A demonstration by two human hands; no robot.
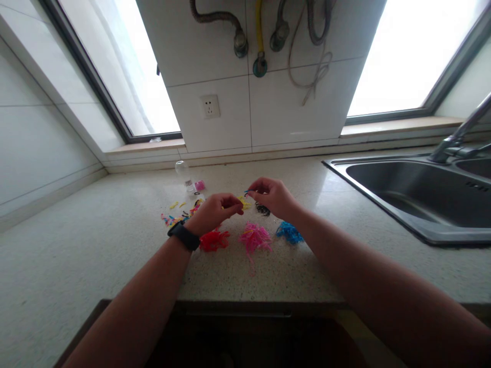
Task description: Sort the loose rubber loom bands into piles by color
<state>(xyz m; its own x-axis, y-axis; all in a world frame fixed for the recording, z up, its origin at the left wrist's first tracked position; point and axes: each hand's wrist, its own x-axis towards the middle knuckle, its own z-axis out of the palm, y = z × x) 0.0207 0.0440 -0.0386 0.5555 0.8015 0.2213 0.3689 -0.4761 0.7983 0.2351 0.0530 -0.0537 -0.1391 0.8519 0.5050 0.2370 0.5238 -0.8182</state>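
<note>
My right hand (270, 196) pinches a small blue rubber band (249, 191) between thumb and fingers, above a pile of black bands (263, 208). Thumb and fingers of my left hand (218, 210) are pressed together beside the yellow bands (244, 203); whatever they hold is too small to make out. Under my left wrist lies a red pile (214, 240). A pink pile (255, 236) sits between my forearms, and a blue pile (289, 232) touches the view of my right wrist. Mixed coloured bands (172, 220) are scattered left of my left hand, partly hidden by it.
A clear plastic bottle (184, 176) and a small pink piece (200, 185) are at the back left of the speckled counter (126, 220). A steel sink (406, 199) with a faucet (456, 140) is set in at the right. Behind stands a tiled wall with a socket (210, 106).
</note>
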